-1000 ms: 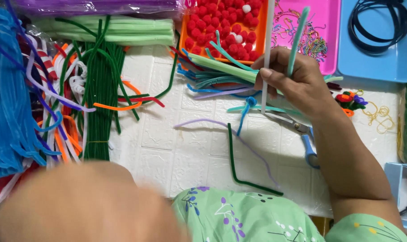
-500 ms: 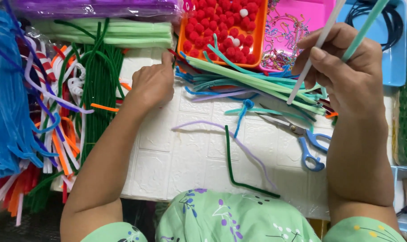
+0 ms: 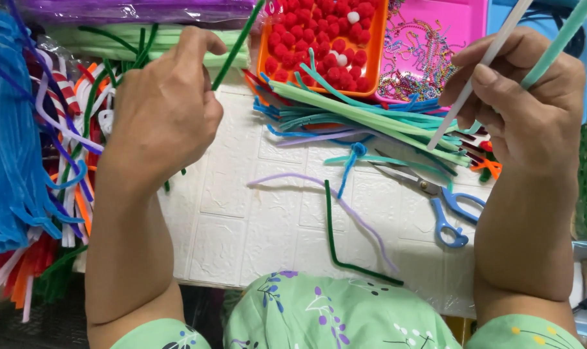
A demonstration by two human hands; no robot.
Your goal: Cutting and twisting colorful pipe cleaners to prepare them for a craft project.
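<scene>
green pipe cleaner [image 3: 236, 46] between left hand [image 3: 164, 106] fingertips

Dark green fuzzy pipe cleaner [image 3: 236, 45] pinched in the left hand [image 3: 164, 110]; white one [image 3: 481, 71] and mint one [image 3: 555, 42] in the right hand [image 3: 519, 103]. White brick-embossed foam mat [image 3: 241, 213] as the landmark here. Above it, orange plastic tray [image 3: 378, 45] full of red pompoms, couple of white ones mixed in, next to a hot pink tray [image 3: 464, 19]. On it, lilac stem [image 3: 345, 207], another dark green one [image 3: 335, 245], blue-handled scissors [image 3: 445, 216]. Left of it, bright blue bundle [image 3: 9, 148]. Below it, pale green floral-print shirt [image 3: 332, 317], purple flowers.
</scene>
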